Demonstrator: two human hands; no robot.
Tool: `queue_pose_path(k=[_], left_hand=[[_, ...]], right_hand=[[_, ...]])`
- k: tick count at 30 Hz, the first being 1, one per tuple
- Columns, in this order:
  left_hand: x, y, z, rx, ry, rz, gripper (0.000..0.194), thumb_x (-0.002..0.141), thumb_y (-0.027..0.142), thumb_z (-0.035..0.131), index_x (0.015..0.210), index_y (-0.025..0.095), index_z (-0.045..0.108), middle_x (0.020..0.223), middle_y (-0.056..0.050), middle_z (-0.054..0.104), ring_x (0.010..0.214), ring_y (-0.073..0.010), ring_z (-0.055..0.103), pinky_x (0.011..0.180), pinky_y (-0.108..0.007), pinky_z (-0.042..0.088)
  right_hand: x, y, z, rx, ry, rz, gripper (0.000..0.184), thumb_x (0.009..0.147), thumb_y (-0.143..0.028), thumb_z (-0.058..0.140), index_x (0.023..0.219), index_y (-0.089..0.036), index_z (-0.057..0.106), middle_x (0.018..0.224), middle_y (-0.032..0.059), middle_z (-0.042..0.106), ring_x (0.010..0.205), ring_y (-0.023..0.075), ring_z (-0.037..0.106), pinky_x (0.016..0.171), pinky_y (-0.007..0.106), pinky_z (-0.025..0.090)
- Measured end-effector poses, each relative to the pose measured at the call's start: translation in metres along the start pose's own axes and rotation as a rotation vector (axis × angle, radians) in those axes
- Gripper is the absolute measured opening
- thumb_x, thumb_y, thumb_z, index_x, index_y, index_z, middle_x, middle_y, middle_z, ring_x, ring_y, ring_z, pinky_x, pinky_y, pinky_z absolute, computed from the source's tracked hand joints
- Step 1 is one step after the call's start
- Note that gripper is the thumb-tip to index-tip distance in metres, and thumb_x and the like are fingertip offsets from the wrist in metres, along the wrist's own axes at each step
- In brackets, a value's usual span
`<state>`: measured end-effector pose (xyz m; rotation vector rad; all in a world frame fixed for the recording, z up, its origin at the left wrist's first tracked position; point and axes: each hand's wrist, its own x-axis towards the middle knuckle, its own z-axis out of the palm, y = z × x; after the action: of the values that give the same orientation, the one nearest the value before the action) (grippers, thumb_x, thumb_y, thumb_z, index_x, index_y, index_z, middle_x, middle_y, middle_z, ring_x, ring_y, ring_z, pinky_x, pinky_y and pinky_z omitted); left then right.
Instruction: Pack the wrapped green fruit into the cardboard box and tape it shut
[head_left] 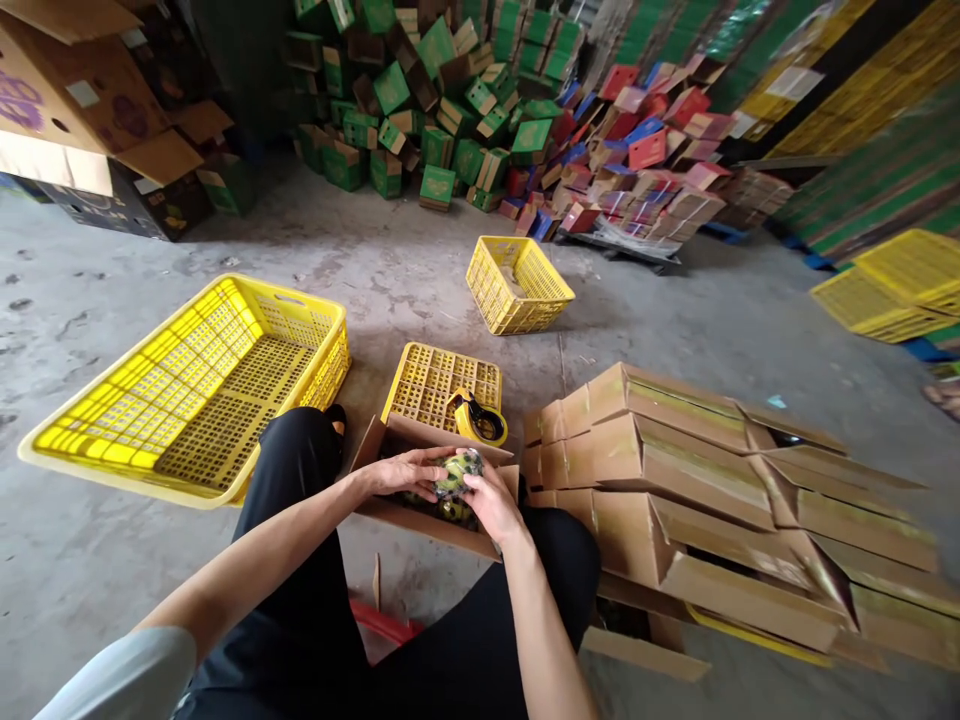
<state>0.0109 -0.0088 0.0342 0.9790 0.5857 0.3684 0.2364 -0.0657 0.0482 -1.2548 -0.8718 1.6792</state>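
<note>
Both hands meet over an open brown cardboard box that rests against my knees. My left hand and my right hand are closed together on a small green-and-yellow wrapped packet, held just above the box. More dark packets lie inside the box under my hands. A yellow tape dispenser sits on a small overturned yellow crate right behind the box.
A large yellow crate lies tilted on the concrete floor to the left. Flattened brown cartons are stacked on the right. Another yellow crate stands farther back, before piles of green and red boxes.
</note>
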Motion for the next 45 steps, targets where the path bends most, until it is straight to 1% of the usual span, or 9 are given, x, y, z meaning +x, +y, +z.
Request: queue_pose_path(k=[3,6,9,14,20,24,32,40,45], left_hand=[[0.001,0.001,-0.001,0.069,0.059,0.080,0.081,0.086,0.057,0.082,0.156,0.026,0.055,0.145,-0.014,0.065,0.125,-0.0342,0.066,0.090,-0.040,0.061],[0.005,0.001,-0.004,0.173,0.197,0.136,0.080,0.079,0.056,0.089,0.145,0.019,0.065,0.136,-0.014,0.071,0.123,-0.0349,0.067,0.099,-0.044,0.058],[0.007,0.000,-0.003,0.217,0.238,0.211,0.084,0.069,0.051,0.097,0.140,0.017,0.068,0.137,-0.013,0.070,0.132,-0.0354,0.061,0.112,-0.045,0.050],[-0.002,0.001,0.003,0.111,0.286,0.129,0.088,0.075,0.056,0.092,0.149,0.020,0.061,0.140,-0.015,0.068,0.122,-0.0345,0.067,0.088,-0.039,0.060],[-0.008,0.000,0.006,-0.097,0.384,0.185,0.070,0.077,0.061,0.089,0.129,0.016,0.078,0.121,-0.014,0.077,0.108,-0.0272,0.072,0.090,-0.033,0.055],[-0.002,-0.006,0.004,-0.168,0.381,0.194,0.067,0.075,0.065,0.089,0.120,0.015,0.082,0.112,-0.013,0.080,0.102,-0.0260,0.072,0.084,-0.030,0.055],[0.004,-0.008,-0.002,-0.269,0.410,0.203,0.063,0.073,0.062,0.092,0.117,0.018,0.083,0.114,-0.012,0.079,0.105,-0.0258,0.072,0.086,-0.031,0.058],[0.001,-0.005,-0.006,-0.363,0.379,0.206,0.061,0.067,0.048,0.100,0.116,0.016,0.083,0.121,-0.012,0.077,0.110,-0.0248,0.072,0.101,-0.036,0.057],[-0.004,-0.003,-0.008,-0.424,0.299,0.116,0.072,0.080,0.070,0.083,0.134,0.024,0.075,0.130,-0.012,0.074,0.102,-0.0239,0.076,0.094,-0.036,0.061]], right_hand=[[0.000,-0.003,-0.002,0.022,-0.014,-0.029,0.060,0.080,-0.033,0.079,0.139,-0.030,0.067,0.148,0.0055,0.065,0.131,0.0260,0.065,0.105,0.040,0.056],[0.001,-0.004,-0.006,0.026,0.013,0.000,0.061,0.084,-0.041,0.081,0.143,-0.035,0.065,0.160,0.0047,0.054,0.136,0.0276,0.062,0.101,0.041,0.060],[0.003,-0.003,-0.008,0.040,0.082,0.010,0.053,0.083,-0.046,0.083,0.132,-0.030,0.073,0.150,0.0068,0.064,0.129,0.0271,0.066,0.096,0.039,0.063],[0.007,-0.006,-0.006,0.104,0.117,-0.011,0.050,0.074,-0.042,0.092,0.120,-0.026,0.080,0.125,0.0055,0.079,0.111,0.0239,0.075,0.092,0.036,0.064],[-0.004,-0.009,-0.005,0.145,0.165,-0.040,0.056,0.066,-0.043,0.098,0.118,-0.028,0.083,0.123,0.0047,0.080,0.106,0.0251,0.077,0.092,0.036,0.063],[-0.009,-0.004,-0.007,0.133,0.214,-0.044,0.059,0.066,-0.044,0.099,0.120,-0.030,0.082,0.121,0.0048,0.081,0.105,0.0251,0.077,0.087,0.033,0.064],[0.011,0.000,-0.005,0.202,0.332,-0.094,0.039,0.061,-0.047,0.099,0.090,-0.025,0.087,0.110,0.0069,0.083,0.096,0.0259,0.077,0.067,0.030,0.063],[0.016,-0.001,-0.008,0.263,0.303,-0.134,0.037,0.061,-0.045,0.099,0.090,-0.026,0.086,0.099,0.0024,0.083,0.083,0.0189,0.074,0.065,0.025,0.059],[0.014,-0.003,-0.007,0.273,0.277,-0.153,0.032,0.064,-0.044,0.098,0.086,-0.026,0.085,0.099,0.0028,0.082,0.091,0.0217,0.075,0.072,0.029,0.061]])
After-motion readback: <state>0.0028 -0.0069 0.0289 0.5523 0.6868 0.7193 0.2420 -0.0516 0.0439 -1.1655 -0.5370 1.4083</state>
